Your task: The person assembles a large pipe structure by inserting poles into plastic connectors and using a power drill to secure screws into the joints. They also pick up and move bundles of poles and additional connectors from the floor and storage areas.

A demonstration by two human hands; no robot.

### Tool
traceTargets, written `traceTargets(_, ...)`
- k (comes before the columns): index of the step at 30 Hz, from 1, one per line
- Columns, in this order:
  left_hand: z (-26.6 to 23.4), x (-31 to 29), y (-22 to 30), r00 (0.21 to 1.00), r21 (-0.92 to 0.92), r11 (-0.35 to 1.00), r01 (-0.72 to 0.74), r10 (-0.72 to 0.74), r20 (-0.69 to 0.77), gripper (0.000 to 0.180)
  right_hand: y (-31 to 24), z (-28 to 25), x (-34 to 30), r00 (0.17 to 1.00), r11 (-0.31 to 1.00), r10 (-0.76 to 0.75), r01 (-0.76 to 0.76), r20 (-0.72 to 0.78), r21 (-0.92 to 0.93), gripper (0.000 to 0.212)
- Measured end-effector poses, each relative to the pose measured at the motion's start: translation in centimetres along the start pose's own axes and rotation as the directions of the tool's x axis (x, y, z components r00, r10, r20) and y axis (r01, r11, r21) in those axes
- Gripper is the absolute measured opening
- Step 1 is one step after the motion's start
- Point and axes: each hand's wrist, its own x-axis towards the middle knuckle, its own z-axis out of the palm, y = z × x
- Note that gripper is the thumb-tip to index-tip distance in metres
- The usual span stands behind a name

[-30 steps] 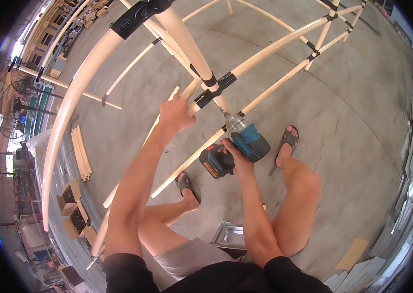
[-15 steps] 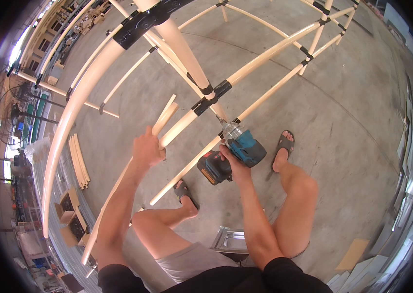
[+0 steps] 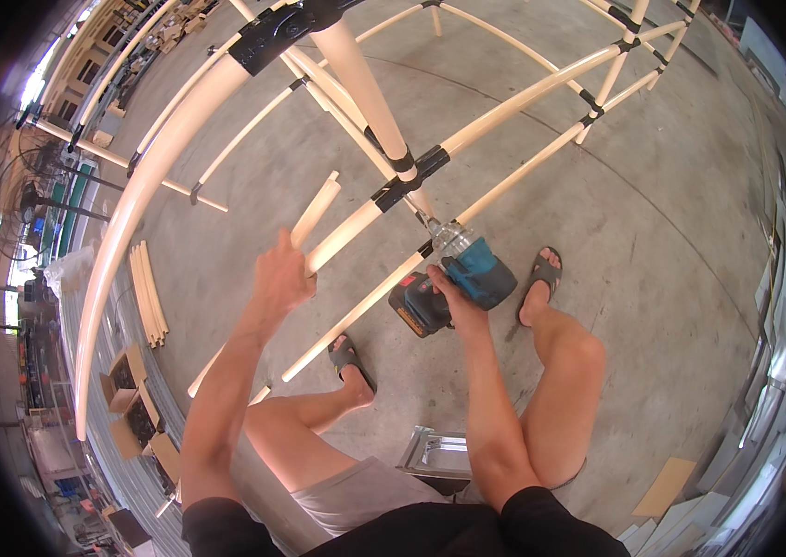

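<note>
My left hand (image 3: 283,276) is closed around beige pipes, beside the near end of a beige crossbar (image 3: 351,235). Two pale pipe ends (image 3: 318,209) stick up past its fingers, and a slanting length shows behind my left forearm. In my right hand (image 3: 463,311) is a teal and black cordless impact driver (image 3: 484,271), gripped by the handle. Its bit points up and left, close under the black metal joint (image 3: 400,188) that clamps the crossbar to an upright; whether it touches a screw is too small to tell.
The beige pipe frame, with more black joints (image 3: 588,119), stretches away ahead. A long curved pipe (image 3: 137,204) arcs down the left. Loose pipes (image 3: 148,295) and open cardboard boxes (image 3: 128,381) lie left. A metal-rimmed box (image 3: 435,453) sits between my legs; cardboard (image 3: 664,486) lies right.
The driver has shifted slightly right and up, along with the joint in view. The lower end of the slanting pipe behind my left forearm shows higher up. Both hands keep their hold.
</note>
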Motion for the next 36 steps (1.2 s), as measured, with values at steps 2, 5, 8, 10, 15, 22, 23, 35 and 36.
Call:
traceTargets(2,-0.3,0.0,0.0,1.000,0.007,1.000,-0.004,0.004,0.022,0.021,0.4,0.1,0.1,1.000,1.000,-0.004,0.004,-0.019,-0.019,0.022)
traceTargets(5,-0.9,-0.1,-0.3,0.996,-0.045,0.999,-0.001,0.005,0.088,0.028,0.4,0.0,0.2,0.999,0.995,-0.030,0.028,-0.015,-0.099,0.020)
traceTargets(8,-3.5,-0.9,-1.6,0.962,-0.117,0.989,0.087,-0.054,0.266,0.037,-0.2,0.0,0.1,0.995,0.990,-0.097,0.099,0.030,-0.097,0.020)
traceTargets(10,-6.6,-3.3,-2.9,0.991,-0.290,0.955,0.063,-0.026,0.132,0.038,0.0,0.0,-0.1,0.997,0.996,-0.073,0.074,0.016,-0.047,0.025)
traceTargets(15,-12.3,-9.1,-3.1,0.998,-0.435,0.900,0.019,0.006,0.056,0.059,0.2,-1.1,0.8,0.979,0.963,-0.203,0.203,0.017,-0.180,0.030)
traceTargets(22,-13.7,-12.8,2.2,0.893,-0.628,0.711,0.317,0.000,0.451,0.074,-3.9,-0.9,-0.5,0.995,0.999,-0.006,0.001,0.103,0.053,0.032)
traceTargets(23,-13.9,-11.7,3.4,0.810,-0.611,0.710,0.351,0.097,0.579,0.075,-3.7,-1.0,-0.5,0.991,0.969,0.050,-0.078,0.124,0.234,0.033)
traceTargets(35,12.5,-5.6,3.9,0.954,-0.485,0.848,-0.213,0.288,0.086,0.055,1.4,-3.3,3.0,0.996,0.787,-0.046,0.082,0.075,-0.612,0.037)
traceTargets(36,14.8,-5.0,2.9,0.972,-0.506,0.843,-0.181,0.232,0.041,0.052,1.6,-2.9,2.8,1.000,0.919,0.006,0.006,0.029,-0.394,0.032)
